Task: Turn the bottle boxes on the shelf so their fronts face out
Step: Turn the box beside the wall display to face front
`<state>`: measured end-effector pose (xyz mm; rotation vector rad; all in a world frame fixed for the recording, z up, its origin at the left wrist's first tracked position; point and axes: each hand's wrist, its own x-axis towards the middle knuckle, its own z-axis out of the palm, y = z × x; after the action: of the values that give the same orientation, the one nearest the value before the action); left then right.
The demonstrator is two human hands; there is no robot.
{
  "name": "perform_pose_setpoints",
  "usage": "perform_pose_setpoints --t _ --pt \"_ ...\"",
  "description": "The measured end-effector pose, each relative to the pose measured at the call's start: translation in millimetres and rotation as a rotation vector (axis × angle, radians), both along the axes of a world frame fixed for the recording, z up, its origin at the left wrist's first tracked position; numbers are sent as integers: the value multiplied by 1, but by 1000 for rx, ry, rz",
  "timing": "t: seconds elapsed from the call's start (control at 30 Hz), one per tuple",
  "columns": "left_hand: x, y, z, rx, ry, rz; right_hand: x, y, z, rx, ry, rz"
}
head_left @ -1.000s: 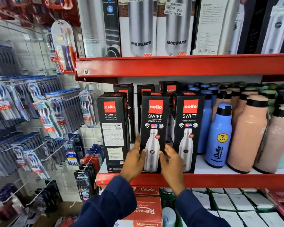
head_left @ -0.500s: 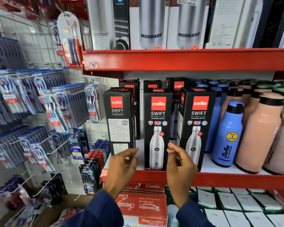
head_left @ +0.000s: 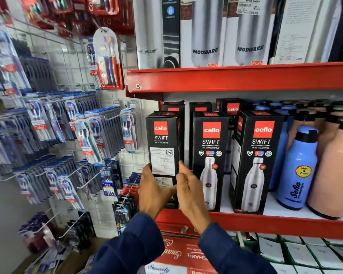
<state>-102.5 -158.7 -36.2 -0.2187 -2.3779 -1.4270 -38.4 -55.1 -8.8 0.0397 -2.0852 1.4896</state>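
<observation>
On the red shelf, at its left end, stand three black bottle boxes in a front row, with more of the same kind behind them. The left box shows a face printed with small text and a white label, no bottle picture. The middle box and the right box both show the face with the steel bottle picture outward.

The left hand lies against the lower left edge of the left box, fingers curled toward its side and thumb near the front corner. The right hand is at the lower right edge of the same box, in the gap between it and the middle box, fingers spread loosely and pointing up. Both hands bracket the box, but whether they grip it firmly or only touch it cannot be told. Both arms wear dark blue sleeves.

To the right of the boxes stand a blue bottle marked "Hot & Cold" and several peach bottles. An upper red shelf carries tall boxes with steel bottle pictures. To the left, a wire grid holds hanging toothbrush packs.
</observation>
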Motion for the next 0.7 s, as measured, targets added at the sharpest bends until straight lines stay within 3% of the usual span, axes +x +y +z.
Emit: perform_pose_setpoints --t 0.23,0.43,0.57,0.7 --pt "-6 -15 17 182 5 -79 -2 4 -1 78 61 -48" --pt "-28 -48 26 318 -52 -396 -19 1 -15 286 5 -193" --pt "-37 -48 26 330 -157 -590 -32 3 -24 225 18 -235" --pt "-45 -38 12 384 -218 -621 -38 4 -39 235 34 -221"
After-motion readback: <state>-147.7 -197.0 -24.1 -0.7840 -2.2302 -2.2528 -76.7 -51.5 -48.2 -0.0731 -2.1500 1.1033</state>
